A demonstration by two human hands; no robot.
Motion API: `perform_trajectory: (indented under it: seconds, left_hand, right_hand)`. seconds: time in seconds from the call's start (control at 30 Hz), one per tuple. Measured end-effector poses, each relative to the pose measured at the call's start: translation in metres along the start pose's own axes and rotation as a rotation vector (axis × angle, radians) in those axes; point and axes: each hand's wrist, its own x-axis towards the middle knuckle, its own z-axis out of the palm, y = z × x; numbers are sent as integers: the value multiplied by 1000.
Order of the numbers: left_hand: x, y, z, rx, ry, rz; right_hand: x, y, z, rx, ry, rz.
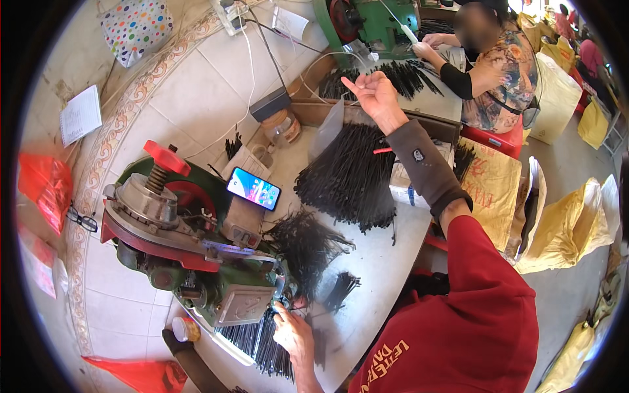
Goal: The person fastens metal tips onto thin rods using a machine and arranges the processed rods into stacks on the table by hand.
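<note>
grey table top (386, 262) fills the middle of the view, with pale floor tiles around it and yellow sacks (570, 223) off to your right.

closest to you, your left hand (293, 331) rests by the front of the green machine (196, 242), on the little black sticks (262, 340) lying under it. its fingers curl in close to the machine's mouth, but i cannot tell if they pinch a stick. those sticks lie flat and point toward you and away from you, long way up and down the view. your fingers are very near the working part, so they could get nipped if the machine moves while they sit there.

a bit further, a loose messy clump of sticks (304, 242) sits just beside the machine, pointing all ways. it could snag your sleeve and spill off the table edge.

next comes the big pile of black sticks (350, 177), lying mostly side by side, long way running from near you toward the far end. a phone (254, 188) leans on the machine beside it.

furthest, your right hand (373, 92) is up in the air, fingers spread wide, holding nothing. swing it down fast and it could knock the pile. another person (491, 65) works at a second machine beyond.
</note>
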Motion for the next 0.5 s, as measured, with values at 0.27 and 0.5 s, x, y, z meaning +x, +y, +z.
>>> perform_trajectory:
  seconds: [0.27, 0.5]
  left_hand:
    - [-1, -3, 1, 38, -11, 19]
    - [2, -1, -1, -8, -10, -12]
  right_hand:
    - [-6, 7, -3, -19, -9, 17]
    - [-1, 15, -13, -32, -64, 35]
